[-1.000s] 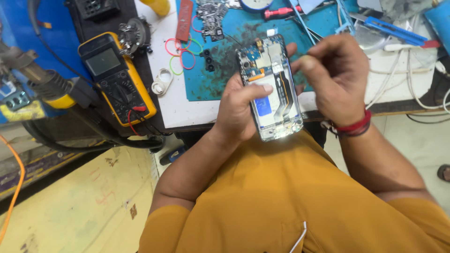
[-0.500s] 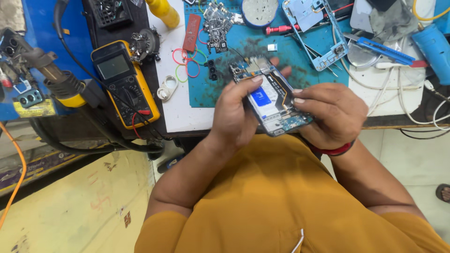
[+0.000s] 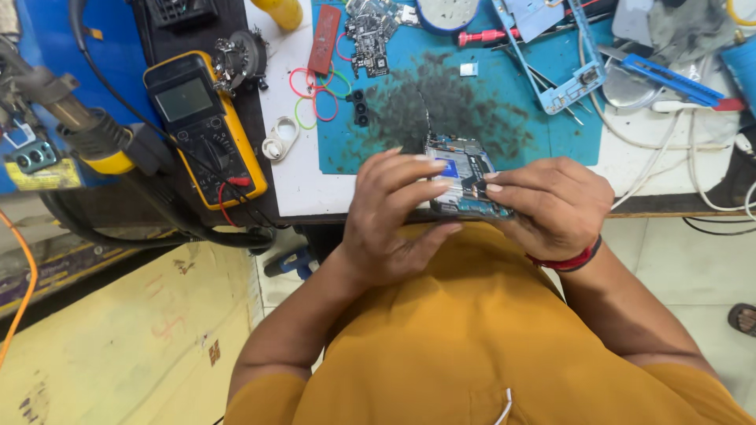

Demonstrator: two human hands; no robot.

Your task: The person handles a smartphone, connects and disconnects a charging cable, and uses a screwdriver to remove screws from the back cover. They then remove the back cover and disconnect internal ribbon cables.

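Left fingers [image 3: 421, 177]: I see them curled over the opened phone [image 3: 465, 179], gripping its left side.
Right fingers [image 3: 512, 185]: pinched at the phone's right edge, on a small part.
Phone: held over the worktop's [image 3: 303, 177] near edge, at the blue mat's [image 3: 504, 118] lower border.
Open room: bare mat just beyond; yellow multimeter [image 3: 206, 130] well left.

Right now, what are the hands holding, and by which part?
Both hold one opened phone with its insides showing. The left hand has it by its left edge; the right hand pinches at its right side, near a small dark part.
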